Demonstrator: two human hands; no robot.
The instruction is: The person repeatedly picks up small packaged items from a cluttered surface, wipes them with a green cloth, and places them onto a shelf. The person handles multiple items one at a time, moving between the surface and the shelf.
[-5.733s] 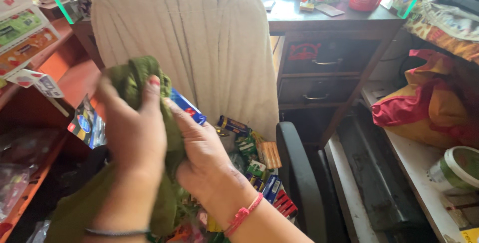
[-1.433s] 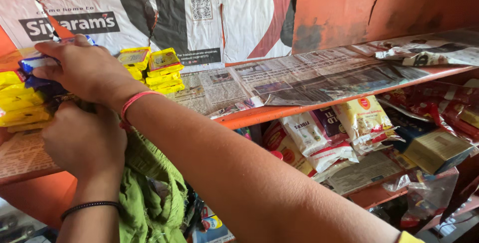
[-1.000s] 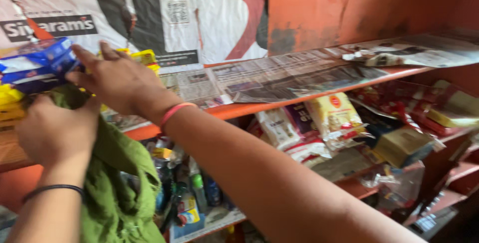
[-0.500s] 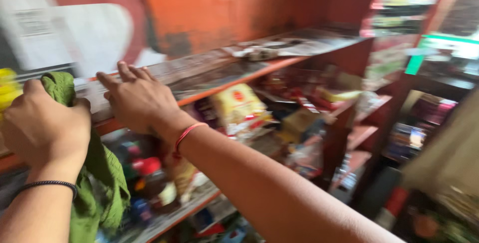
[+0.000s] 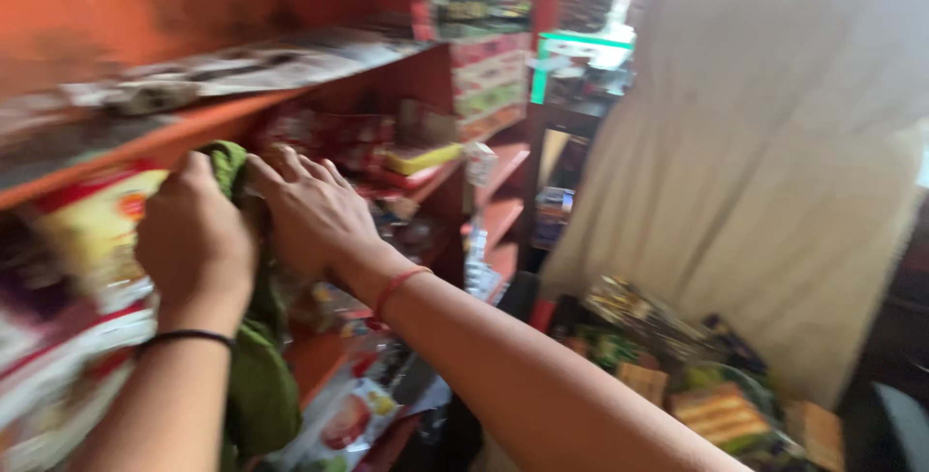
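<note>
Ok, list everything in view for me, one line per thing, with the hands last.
Crumpled green cloth: one, green, bunched at the shelf edge and hanging down between the forearms.
Orange-red wooden shelves: several tiers, left side.
Newspaper lining sheets: grey, on the top shelf.
Yellow snack packets: blurred, count unclear, middle shelf at left.
Mixed coloured packets: many, lower right.
Pale hanging fabric: one, off-white, right side.
Left hand: black wristband, grip closed on the green cloth.
Right hand: red wrist thread, fingers spread, resting against the cloth at the shelf edge.
</note>
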